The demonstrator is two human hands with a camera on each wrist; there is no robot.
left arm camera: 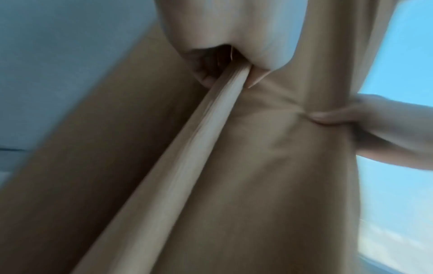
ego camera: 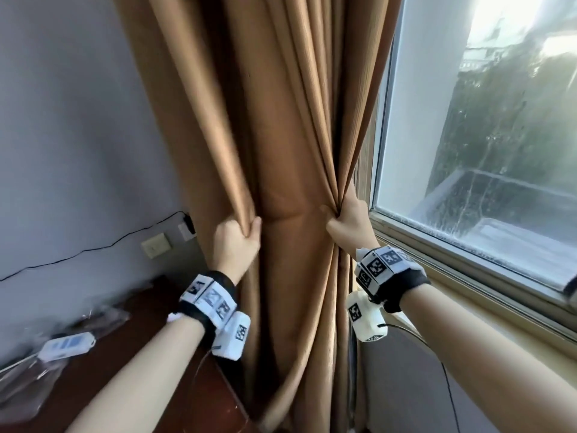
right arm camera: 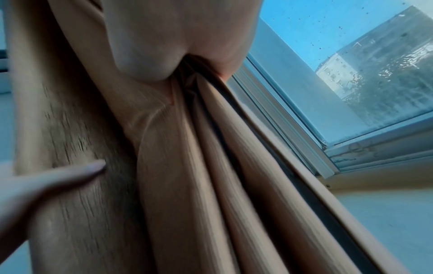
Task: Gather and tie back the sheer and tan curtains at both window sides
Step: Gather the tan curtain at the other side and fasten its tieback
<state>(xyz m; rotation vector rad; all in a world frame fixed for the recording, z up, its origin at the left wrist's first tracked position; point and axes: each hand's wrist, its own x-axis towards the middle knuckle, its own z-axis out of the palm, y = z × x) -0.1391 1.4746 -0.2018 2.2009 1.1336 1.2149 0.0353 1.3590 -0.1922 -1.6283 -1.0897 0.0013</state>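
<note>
The tan curtain (ego camera: 281, 126) hangs in heavy folds between the grey wall and the window. My left hand (ego camera: 240, 235) grips the curtain's left edge fold at waist height. My right hand (ego camera: 343, 214) grips a bunch of pleats on the curtain's right side, next to the window frame. In the left wrist view my left hand (left arm camera: 225, 61) closes round a narrow fold of the tan curtain (left arm camera: 257, 166), and the right hand (left arm camera: 365, 120) pinches it further over. The right wrist view shows my right hand (right arm camera: 178, 70) clutching gathered pleats of the tan curtain (right arm camera: 187, 166). No sheer curtain shows.
The window (ego camera: 499, 135) and its sill (ego camera: 468, 276) lie to the right. A dark wooden table (ego camera: 140, 354) with a white remote (ego camera: 67, 345) and clear plastic bags stands lower left. A wall socket (ego camera: 156, 245) and a black cable (ego camera: 93, 248) are on the grey wall.
</note>
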